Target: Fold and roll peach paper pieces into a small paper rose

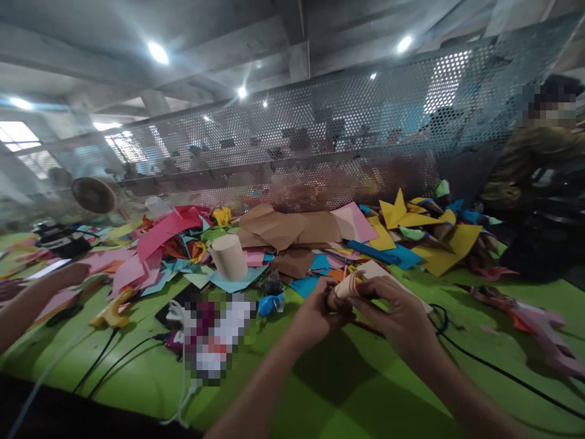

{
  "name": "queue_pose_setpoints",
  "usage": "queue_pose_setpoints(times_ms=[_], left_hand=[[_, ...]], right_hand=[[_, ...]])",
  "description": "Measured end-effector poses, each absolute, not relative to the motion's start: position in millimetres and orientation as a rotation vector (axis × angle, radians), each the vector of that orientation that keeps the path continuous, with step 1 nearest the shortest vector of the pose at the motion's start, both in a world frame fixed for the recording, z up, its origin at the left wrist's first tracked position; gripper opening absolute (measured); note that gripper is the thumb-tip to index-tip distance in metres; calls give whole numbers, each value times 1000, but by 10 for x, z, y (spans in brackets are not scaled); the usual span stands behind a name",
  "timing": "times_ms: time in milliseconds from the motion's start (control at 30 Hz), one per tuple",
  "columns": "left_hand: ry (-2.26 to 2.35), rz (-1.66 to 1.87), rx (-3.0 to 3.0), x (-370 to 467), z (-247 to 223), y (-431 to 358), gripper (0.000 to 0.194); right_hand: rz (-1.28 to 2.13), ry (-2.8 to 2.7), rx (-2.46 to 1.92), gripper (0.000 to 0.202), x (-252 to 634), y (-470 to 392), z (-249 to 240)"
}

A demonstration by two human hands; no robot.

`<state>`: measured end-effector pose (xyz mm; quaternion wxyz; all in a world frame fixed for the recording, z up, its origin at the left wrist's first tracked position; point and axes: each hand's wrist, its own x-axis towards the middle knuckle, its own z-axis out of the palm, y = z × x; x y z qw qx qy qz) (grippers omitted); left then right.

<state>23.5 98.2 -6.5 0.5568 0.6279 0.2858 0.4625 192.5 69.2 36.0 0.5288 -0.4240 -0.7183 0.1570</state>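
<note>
Near the front middle of the green table, my left hand (pixel 315 317) and my right hand (pixel 397 305) are closed around a small roll of cream paper (pixel 348 285) with reddish edges. My left fingers wrap its lower end, and my right thumb and fingers pinch its side. Part of the roll is hidden by my fingers. Just behind my right hand lies a flat cream sheet (pixel 414 288). A pink glue gun (pixel 532 329) rests on its side to the right. A small blue piece (pixel 270 303) sits left of my left hand.
The green tabletop (pixel 365 390) carries a cream paper cylinder (pixel 229 257), brown paper (pixel 292 227), yellow paper (pixel 450 250) and pink sheets (pixel 169 231). A yellow glue gun (pixel 111 309) and cords lie left. Another person's arm (pixel 41 299) reaches in. A perforated metal panel (pixel 292 146) stands behind.
</note>
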Motion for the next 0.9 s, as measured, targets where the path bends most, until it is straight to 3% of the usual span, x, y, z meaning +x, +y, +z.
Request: queue_pose_setpoints(times_ms=[367,900], left_hand=[[827,1041,1654,215,143,840,31],[858,987,1710,226,135,798,54]], right_hand=[[507,-1669,-1050,19,1848,638,401],[668,-1617,-1145,17,1872,648,378]])
